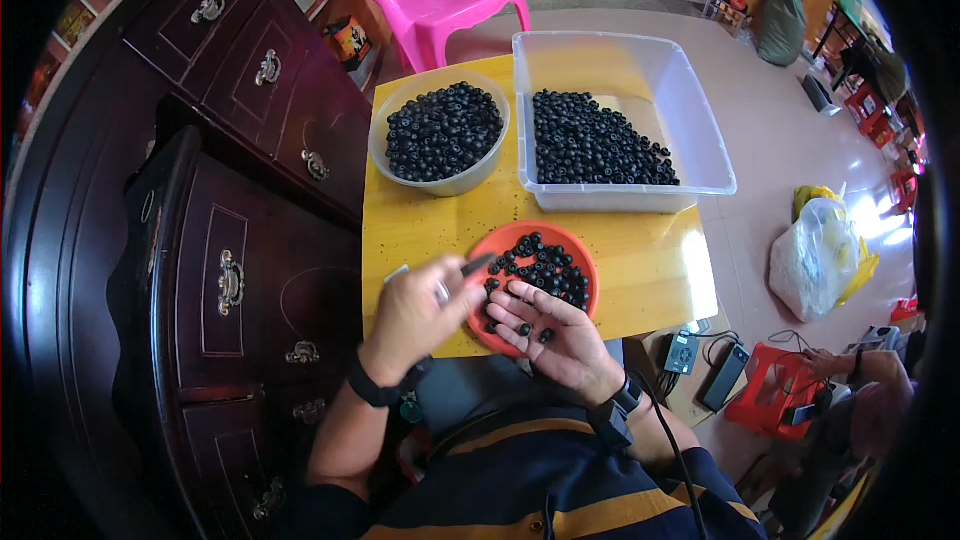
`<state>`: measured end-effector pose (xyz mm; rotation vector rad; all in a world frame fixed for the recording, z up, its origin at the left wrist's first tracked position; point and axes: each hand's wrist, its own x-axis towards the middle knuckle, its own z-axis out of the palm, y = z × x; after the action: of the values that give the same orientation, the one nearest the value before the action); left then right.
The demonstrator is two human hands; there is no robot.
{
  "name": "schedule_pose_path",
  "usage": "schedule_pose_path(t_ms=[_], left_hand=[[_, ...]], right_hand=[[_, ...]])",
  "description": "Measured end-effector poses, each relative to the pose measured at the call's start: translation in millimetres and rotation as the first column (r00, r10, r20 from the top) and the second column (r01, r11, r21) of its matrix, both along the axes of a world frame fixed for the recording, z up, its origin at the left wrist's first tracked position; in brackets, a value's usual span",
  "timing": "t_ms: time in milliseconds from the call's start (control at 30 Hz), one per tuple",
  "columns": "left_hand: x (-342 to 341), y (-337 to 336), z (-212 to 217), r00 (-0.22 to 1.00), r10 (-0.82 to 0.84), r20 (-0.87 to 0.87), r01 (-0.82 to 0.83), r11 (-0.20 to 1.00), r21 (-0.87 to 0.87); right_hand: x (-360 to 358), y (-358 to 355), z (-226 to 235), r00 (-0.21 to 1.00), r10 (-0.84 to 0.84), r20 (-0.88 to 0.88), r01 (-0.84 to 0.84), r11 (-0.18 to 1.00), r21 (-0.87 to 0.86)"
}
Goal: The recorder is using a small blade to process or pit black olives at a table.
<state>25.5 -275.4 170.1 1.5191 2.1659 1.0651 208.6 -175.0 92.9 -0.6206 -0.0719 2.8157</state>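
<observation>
On the yellow table stands a round red-orange bowl (590, 258) with small black round parts (545, 265) in it; several show a hole. My left hand (415, 308), slightly blurred, is closed around a small dark pointed tool (478, 264) above the bowl's left side. I cannot make out the tool's kind. My right hand (562, 340) is palm up over the bowl's near edge, fingers stretched out and slightly cupped. Two black parts (546, 336) lie on its fingers and palm. The bowl's near rim is partly hidden behind my hands.
At the table's far side stand a round translucent tub (380, 152) and a rectangular clear bin (690, 100), both holding many black parts. Dark wooden drawers (215, 280) border the left. A pink chair (440, 2) stands beyond. At right sit a red stool (770, 395) and another person's hand (825, 364).
</observation>
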Motion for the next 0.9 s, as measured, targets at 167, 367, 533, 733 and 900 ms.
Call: schedule_pose_path(t_ms=[167, 367, 533, 733, 900], left_hand=[[40.6, -4.6, -24.0, 0.997, -0.057, 0.056, 0.062, 0.994, -0.088], [51.9, 3.6, -46.0, 0.994, -0.100, -0.034, 0.095, 0.987, -0.128], [54.1, 12.7, -44.3, 0.992, -0.087, -0.089, 0.076, 0.990, -0.121], [54.1, 6.6, -54.7, 0.993, -0.038, -0.115, 0.037, 0.999, -0.010], [48.6, 4.6, -40.7, 0.980, 0.079, 0.181, -0.096, 0.991, 0.090]], right_hand=[[-7.5, 7.9, -8.3, 0.995, 0.050, -0.083, -0.047, 0.998, 0.040], [-12.2, 10.7, -13.6, 0.994, 0.089, -0.065, -0.080, 0.989, 0.122], [-16.1, 19.9, -17.3, 0.991, 0.082, -0.105, -0.073, 0.993, 0.090], [-16.8, 25.2, -19.6, 0.986, 0.110, -0.126, -0.098, 0.990, 0.099], [-8.2, 33.0, -20.4, 0.970, 0.226, -0.087, -0.205, 0.959, 0.196]])
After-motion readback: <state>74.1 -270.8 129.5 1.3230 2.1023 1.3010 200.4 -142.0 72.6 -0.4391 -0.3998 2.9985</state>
